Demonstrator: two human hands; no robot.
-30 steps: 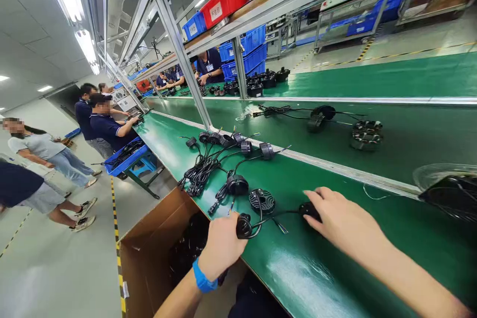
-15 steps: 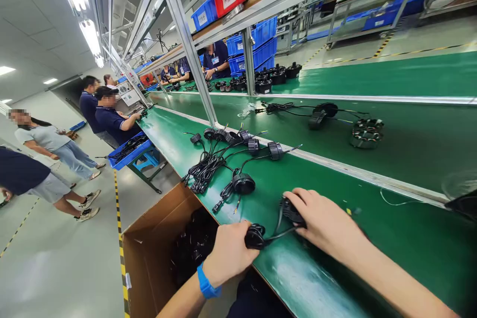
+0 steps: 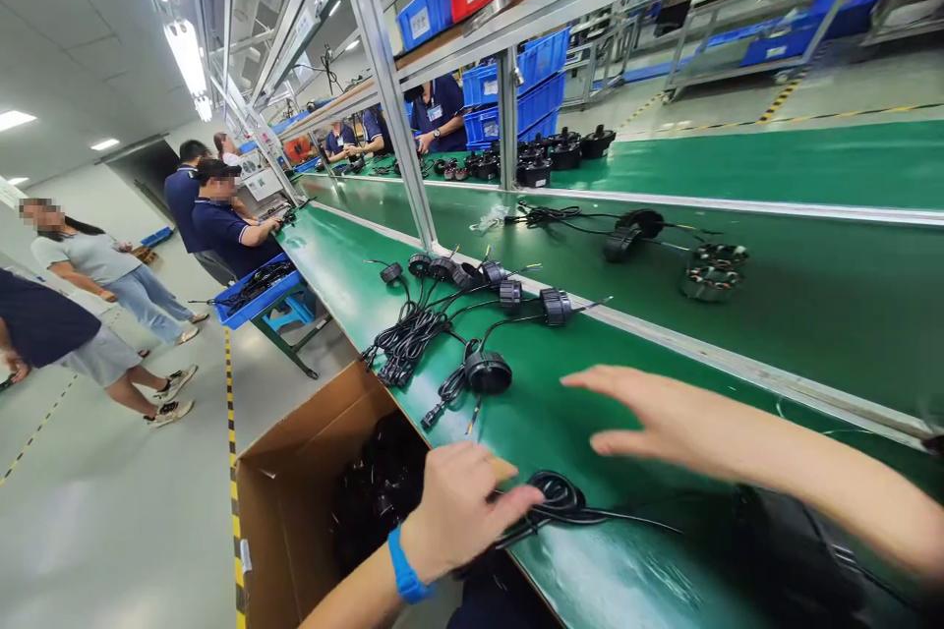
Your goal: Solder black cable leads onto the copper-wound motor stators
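My left hand (image 3: 457, 503), with a blue wristband, rests at the front edge of the green table (image 3: 634, 570). Its fingers are closed over a coiled black cable (image 3: 559, 497) that trails off to the right. My right hand (image 3: 649, 418) hovers just above the table with fingers stretched out flat and nothing in it. A dark black part (image 3: 800, 550) lies on the table under my right forearm, blurred. A round black part with a lead (image 3: 488, 371) sits a little beyond both hands.
An open cardboard box (image 3: 295, 482) holding black parts stands on the floor by my left arm. A cable bundle (image 3: 404, 339) and several round parts (image 3: 508, 293) lie further along. Seated workers (image 3: 221, 226) and a blue bin (image 3: 255, 293) are at the left.
My right hand has let go of the round black part and lifted with fingers spread. The left hand has pulled the cable toward the table's front edge.
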